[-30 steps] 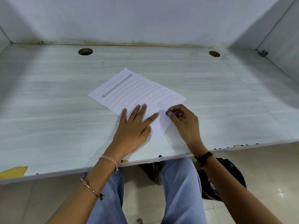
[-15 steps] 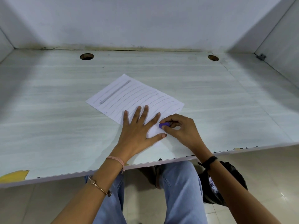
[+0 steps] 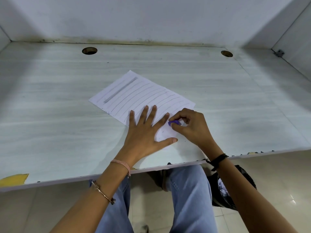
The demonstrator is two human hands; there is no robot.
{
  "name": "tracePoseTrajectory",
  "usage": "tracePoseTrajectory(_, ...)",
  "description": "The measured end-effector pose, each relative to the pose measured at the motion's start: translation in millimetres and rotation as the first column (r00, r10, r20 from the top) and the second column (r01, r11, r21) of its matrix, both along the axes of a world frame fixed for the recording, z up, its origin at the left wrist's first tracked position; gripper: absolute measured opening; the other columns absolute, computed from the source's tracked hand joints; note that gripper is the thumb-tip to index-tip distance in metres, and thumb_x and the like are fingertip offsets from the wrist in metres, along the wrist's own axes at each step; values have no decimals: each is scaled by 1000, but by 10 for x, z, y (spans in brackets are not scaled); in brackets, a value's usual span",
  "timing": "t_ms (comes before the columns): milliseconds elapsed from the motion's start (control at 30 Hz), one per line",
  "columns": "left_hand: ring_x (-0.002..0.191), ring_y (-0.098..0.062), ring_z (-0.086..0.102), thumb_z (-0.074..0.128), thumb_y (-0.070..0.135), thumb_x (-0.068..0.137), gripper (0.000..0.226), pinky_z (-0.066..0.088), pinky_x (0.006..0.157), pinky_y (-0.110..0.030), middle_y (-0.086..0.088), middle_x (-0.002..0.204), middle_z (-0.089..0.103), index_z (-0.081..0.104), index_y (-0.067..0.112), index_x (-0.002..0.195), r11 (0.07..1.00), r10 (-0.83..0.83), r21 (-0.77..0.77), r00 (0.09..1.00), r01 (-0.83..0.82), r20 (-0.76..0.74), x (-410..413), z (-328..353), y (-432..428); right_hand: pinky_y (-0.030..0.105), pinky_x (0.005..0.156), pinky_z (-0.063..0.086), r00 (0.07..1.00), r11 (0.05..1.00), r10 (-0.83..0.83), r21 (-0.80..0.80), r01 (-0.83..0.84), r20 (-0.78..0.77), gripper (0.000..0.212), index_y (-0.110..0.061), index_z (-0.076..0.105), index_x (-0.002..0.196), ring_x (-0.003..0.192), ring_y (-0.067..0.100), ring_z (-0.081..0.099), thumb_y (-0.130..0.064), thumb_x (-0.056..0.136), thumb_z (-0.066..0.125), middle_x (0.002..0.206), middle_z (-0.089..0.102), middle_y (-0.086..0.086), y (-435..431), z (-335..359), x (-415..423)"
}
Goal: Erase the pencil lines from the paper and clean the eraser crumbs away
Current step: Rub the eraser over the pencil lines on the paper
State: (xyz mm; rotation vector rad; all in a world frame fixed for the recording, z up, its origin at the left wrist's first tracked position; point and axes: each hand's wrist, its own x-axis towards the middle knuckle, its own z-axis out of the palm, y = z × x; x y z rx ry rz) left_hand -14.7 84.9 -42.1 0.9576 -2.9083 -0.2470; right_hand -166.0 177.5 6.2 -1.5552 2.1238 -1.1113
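A white sheet of paper (image 3: 143, 93) with several pencil lines lies slanted on the pale desk (image 3: 50, 115). Near its far corner a thick grey pencil bar is drawn. My left hand (image 3: 144, 133) lies flat on the paper's near part, fingers spread. My right hand (image 3: 190, 126) pinches a small purple eraser (image 3: 174, 122) and presses it on the paper just right of my left index finger. The paper between the two hands looks blank. A few tiny dark crumbs lie around the hands.
Two round cable holes, one (image 3: 89, 50) at the back left and one (image 3: 226, 53) at the back right. White walls close the desk at the back and right. A yellow chipped patch (image 3: 14, 179) marks the front edge. A black bag (image 3: 225, 190) sits under the desk by my legs.
My right hand has rubbed the eraser left and then slightly right on the paper's near part. My left hand keeps pressing the sheet, its thumb spread wider.
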Motion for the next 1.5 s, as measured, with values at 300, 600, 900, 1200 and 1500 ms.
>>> tracePoseTrajectory(300, 149, -26, -20, -9, 92, 62, 101, -11, 115, -62, -2, 163, -20, -13, 45, 152, 1000, -12, -14, 1000, 12, 5, 0, -8, -8, 7, 64, 38, 994, 989, 106, 109, -103, -18, 11, -15, 76, 79, 71, -3, 55, -7, 71, 76, 76, 68, -7, 2, 37, 4)
tracePoseTrajectory(600, 148, -25, -22, -10, 91, 63, 100, -10, 115, -62, -3, 162, -21, -15, 44, 151, 1000, -22, -9, 1000, 22, 12, 4, 7, -6, 8, 67, 39, 986, 979, 163, 127, -157, -31, 13, -20, 75, 78, 75, 3, 58, -9, 72, 76, 77, 68, -10, 18, 26, 45)
tracePoseTrajectory(900, 148, -26, -22, -3, 90, 66, 97, -12, 115, -62, -3, 162, -22, -16, 44, 151, 1000, -22, -14, 1000, 23, 16, 3, 3, -9, 10, 67, 41, 986, 980, 163, 117, -159, -24, 13, -19, 75, 79, 76, 6, 60, -8, 72, 76, 79, 70, -6, 11, 17, 52)
tracePoseTrajectory(1200, 149, -26, -21, -10, 93, 61, 102, -10, 115, -62, -2, 162, -21, -15, 45, 151, 1000, -13, -15, 1000, 14, 11, -6, -14, -16, 11, 60, 37, 996, 991, 84, 105, -87, 25, 11, -16, 75, 79, 67, 3, 56, -6, 73, 75, 74, 67, -6, -14, 13, -50)
tracePoseTrajectory(1500, 148, -25, -22, -6, 92, 63, 99, -10, 115, -62, -2, 162, -22, -16, 46, 150, 1000, -15, 2, 1000, 15, 0, 0, -14, -23, 8, 64, 39, 999, 997, 41, 71, -43, 24, 9, -15, 75, 78, 72, 2, 58, -8, 73, 76, 77, 69, -5, -52, 7, -66)
